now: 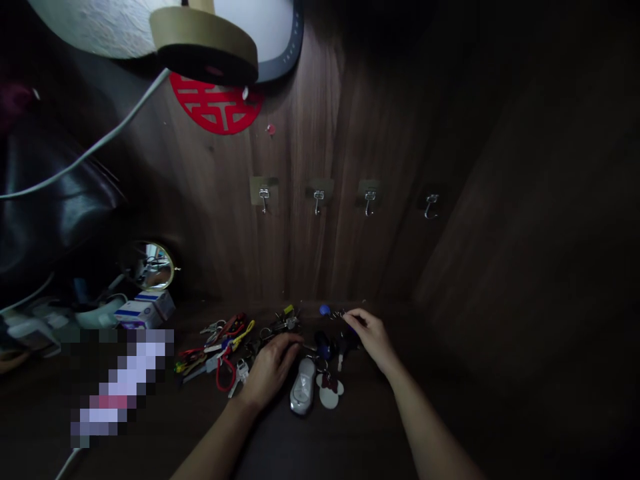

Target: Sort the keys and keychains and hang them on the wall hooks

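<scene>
My right hand (371,335) pinches the end of a small metal chain (337,315) between thumb and fingertips. A round blue tag (325,310) sits at the chain's other end. Below that hand lies a dark-headed key (341,353). My left hand (273,367) rests low among the keys, thumb and index close together; what they hold, if anything, is hidden. Right of it are a silver-grey oval device (303,387), a dark blue fob (324,345) and a white mouse-head charm (329,393) with a dark red bow. Keys with red cords (226,373) lie to its left.
Several metal hooks (317,199) are fixed in a row on the wooden back panel. A red paper cutout (220,107) hangs higher up, behind a lamp-like round base (204,43). On the left stand a round mirror (154,265), small boxes (143,310) and a dark bag (50,187).
</scene>
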`<state>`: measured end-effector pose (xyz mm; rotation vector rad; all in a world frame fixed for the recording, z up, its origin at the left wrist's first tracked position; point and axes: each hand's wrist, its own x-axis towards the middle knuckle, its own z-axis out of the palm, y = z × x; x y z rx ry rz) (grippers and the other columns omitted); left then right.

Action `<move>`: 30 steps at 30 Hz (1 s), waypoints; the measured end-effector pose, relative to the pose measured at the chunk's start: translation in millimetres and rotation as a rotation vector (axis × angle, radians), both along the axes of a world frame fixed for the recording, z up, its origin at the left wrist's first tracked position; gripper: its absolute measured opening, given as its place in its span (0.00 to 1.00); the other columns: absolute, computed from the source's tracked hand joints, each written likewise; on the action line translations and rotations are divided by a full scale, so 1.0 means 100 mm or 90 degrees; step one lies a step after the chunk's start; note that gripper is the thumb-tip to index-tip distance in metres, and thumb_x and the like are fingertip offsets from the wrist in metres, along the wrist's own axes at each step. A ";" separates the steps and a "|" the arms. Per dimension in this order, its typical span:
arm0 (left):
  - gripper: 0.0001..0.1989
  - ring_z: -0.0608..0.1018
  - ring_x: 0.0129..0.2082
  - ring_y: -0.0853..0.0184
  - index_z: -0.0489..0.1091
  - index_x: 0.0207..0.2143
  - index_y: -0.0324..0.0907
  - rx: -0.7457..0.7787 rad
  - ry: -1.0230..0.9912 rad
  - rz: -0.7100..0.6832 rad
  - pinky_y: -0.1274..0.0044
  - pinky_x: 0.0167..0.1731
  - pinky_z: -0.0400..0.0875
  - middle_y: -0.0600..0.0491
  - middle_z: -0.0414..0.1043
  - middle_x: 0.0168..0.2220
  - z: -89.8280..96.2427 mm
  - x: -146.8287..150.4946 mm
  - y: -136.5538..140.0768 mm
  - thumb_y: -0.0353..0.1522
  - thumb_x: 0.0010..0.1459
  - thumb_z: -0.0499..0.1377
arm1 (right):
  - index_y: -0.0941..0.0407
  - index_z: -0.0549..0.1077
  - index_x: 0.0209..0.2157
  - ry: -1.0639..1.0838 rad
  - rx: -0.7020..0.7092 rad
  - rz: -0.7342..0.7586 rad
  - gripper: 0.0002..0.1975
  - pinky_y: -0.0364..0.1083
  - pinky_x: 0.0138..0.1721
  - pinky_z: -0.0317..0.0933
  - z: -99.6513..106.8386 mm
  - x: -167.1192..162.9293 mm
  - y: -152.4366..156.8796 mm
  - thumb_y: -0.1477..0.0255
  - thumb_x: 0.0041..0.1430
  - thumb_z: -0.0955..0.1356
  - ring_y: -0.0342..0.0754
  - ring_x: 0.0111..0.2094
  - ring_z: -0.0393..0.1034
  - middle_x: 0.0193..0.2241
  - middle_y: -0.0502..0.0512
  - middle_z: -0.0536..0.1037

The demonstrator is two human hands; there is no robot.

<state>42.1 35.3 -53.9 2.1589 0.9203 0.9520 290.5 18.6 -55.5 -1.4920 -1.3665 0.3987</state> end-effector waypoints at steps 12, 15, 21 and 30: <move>0.10 0.76 0.34 0.68 0.69 0.34 0.43 -0.005 -0.049 0.028 0.78 0.38 0.69 0.54 0.74 0.33 -0.01 0.02 -0.02 0.38 0.59 0.51 | 0.56 0.71 0.29 -0.049 -0.035 0.276 0.09 0.43 0.36 0.59 0.13 -0.77 -0.12 0.65 0.57 0.63 0.46 0.34 0.68 0.29 0.50 0.75; 0.11 0.75 0.32 0.68 0.69 0.32 0.43 -0.003 -0.039 0.039 0.78 0.36 0.68 0.53 0.74 0.31 0.01 0.02 -0.03 0.38 0.59 0.51 | 0.55 0.71 0.29 -0.101 -0.016 0.245 0.08 0.43 0.37 0.58 0.10 -0.78 -0.12 0.68 0.57 0.62 0.46 0.34 0.68 0.29 0.50 0.75; 0.15 0.73 0.29 0.68 0.68 0.30 0.42 0.007 -0.058 0.086 0.79 0.32 0.67 0.53 0.72 0.28 0.01 0.03 0.02 0.41 0.60 0.48 | 0.54 0.70 0.28 -0.174 0.034 0.224 0.08 0.44 0.38 0.57 0.17 -0.81 -0.09 0.70 0.57 0.62 0.45 0.33 0.68 0.28 0.49 0.75; 0.18 0.72 0.25 0.70 0.64 0.28 0.42 -0.048 0.056 0.104 0.81 0.27 0.61 0.55 0.69 0.24 -0.01 0.00 0.18 0.40 0.63 0.41 | 0.56 0.70 0.26 0.180 0.189 0.061 0.12 0.42 0.31 0.59 1.02 -0.73 0.58 0.61 0.50 0.66 0.44 0.28 0.66 0.23 0.49 0.73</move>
